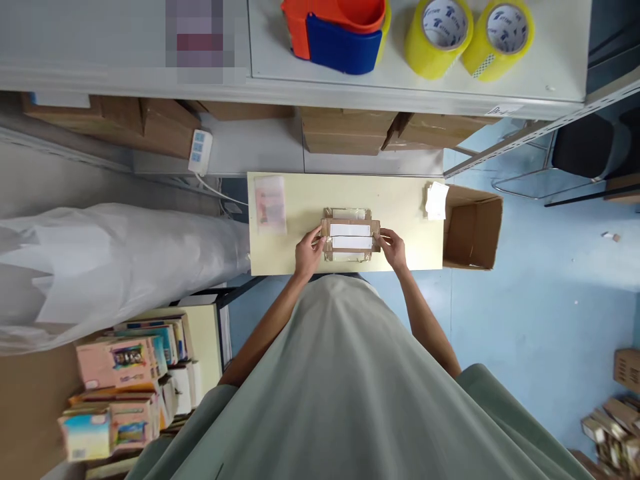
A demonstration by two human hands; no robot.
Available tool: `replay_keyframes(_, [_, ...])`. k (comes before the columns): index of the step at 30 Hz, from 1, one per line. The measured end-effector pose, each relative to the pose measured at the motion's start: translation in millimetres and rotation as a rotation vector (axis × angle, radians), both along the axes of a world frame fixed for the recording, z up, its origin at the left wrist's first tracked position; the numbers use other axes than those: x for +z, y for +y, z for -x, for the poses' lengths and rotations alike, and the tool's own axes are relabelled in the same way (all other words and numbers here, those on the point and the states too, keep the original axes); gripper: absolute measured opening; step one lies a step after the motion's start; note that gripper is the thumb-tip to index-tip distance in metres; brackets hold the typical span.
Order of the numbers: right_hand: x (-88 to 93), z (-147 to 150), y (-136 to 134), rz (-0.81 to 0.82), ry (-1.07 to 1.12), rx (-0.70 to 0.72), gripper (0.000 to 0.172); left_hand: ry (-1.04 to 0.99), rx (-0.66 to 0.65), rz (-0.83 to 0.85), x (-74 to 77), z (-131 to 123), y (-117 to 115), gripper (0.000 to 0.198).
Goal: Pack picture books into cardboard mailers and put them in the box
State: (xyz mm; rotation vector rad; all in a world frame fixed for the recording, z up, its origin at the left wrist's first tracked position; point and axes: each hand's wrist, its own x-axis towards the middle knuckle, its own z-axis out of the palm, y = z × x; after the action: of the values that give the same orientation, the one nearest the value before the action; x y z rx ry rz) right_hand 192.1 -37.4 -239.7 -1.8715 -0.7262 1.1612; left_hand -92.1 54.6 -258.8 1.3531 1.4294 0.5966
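Observation:
On the cream table [415,200], a small brown cardboard package [351,235] bears two white strips along its upper face. My left hand [309,255] closes its fingertips on the package's left end, and my right hand [393,249] does the same at the right end. Beneath it, more taped cardboard with whitish patches shows above and below. I cannot tell whether these pieces are joined. At the table's left lies a pinkish sheet in a clear sleeve [271,205]. White papers [436,201] rest at the right edge.
An open cardboard box [473,227] stands against the table's right side. Overhead, a grey shelf [320,83] carries yellow tape rolls [440,37] and a red-and-blue tape dispenser [340,37]. A large plastic-wrapped bundle [125,267] and piled books [125,393] occupy the left.

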Motion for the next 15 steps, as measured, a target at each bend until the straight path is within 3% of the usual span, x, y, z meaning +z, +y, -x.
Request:
replay_keyframes(7, [1.8,6,-10,-0.019,-0.045,-0.043,0.077,0.054,-0.133,-0.046,-8.0,5,25,0.048])
replay_keyframes(12, [-3.2,12,-21,0.013,-0.068,-0.137,0.075,0.056,-0.207,-0.098,-6.5,8,24,0.056])
replay_keyframes(15, [-8.2,17,-21,0.018,-0.074,-0.213,0.074,0.078,-0.274,-0.170,-5.8,11,23,0.048])
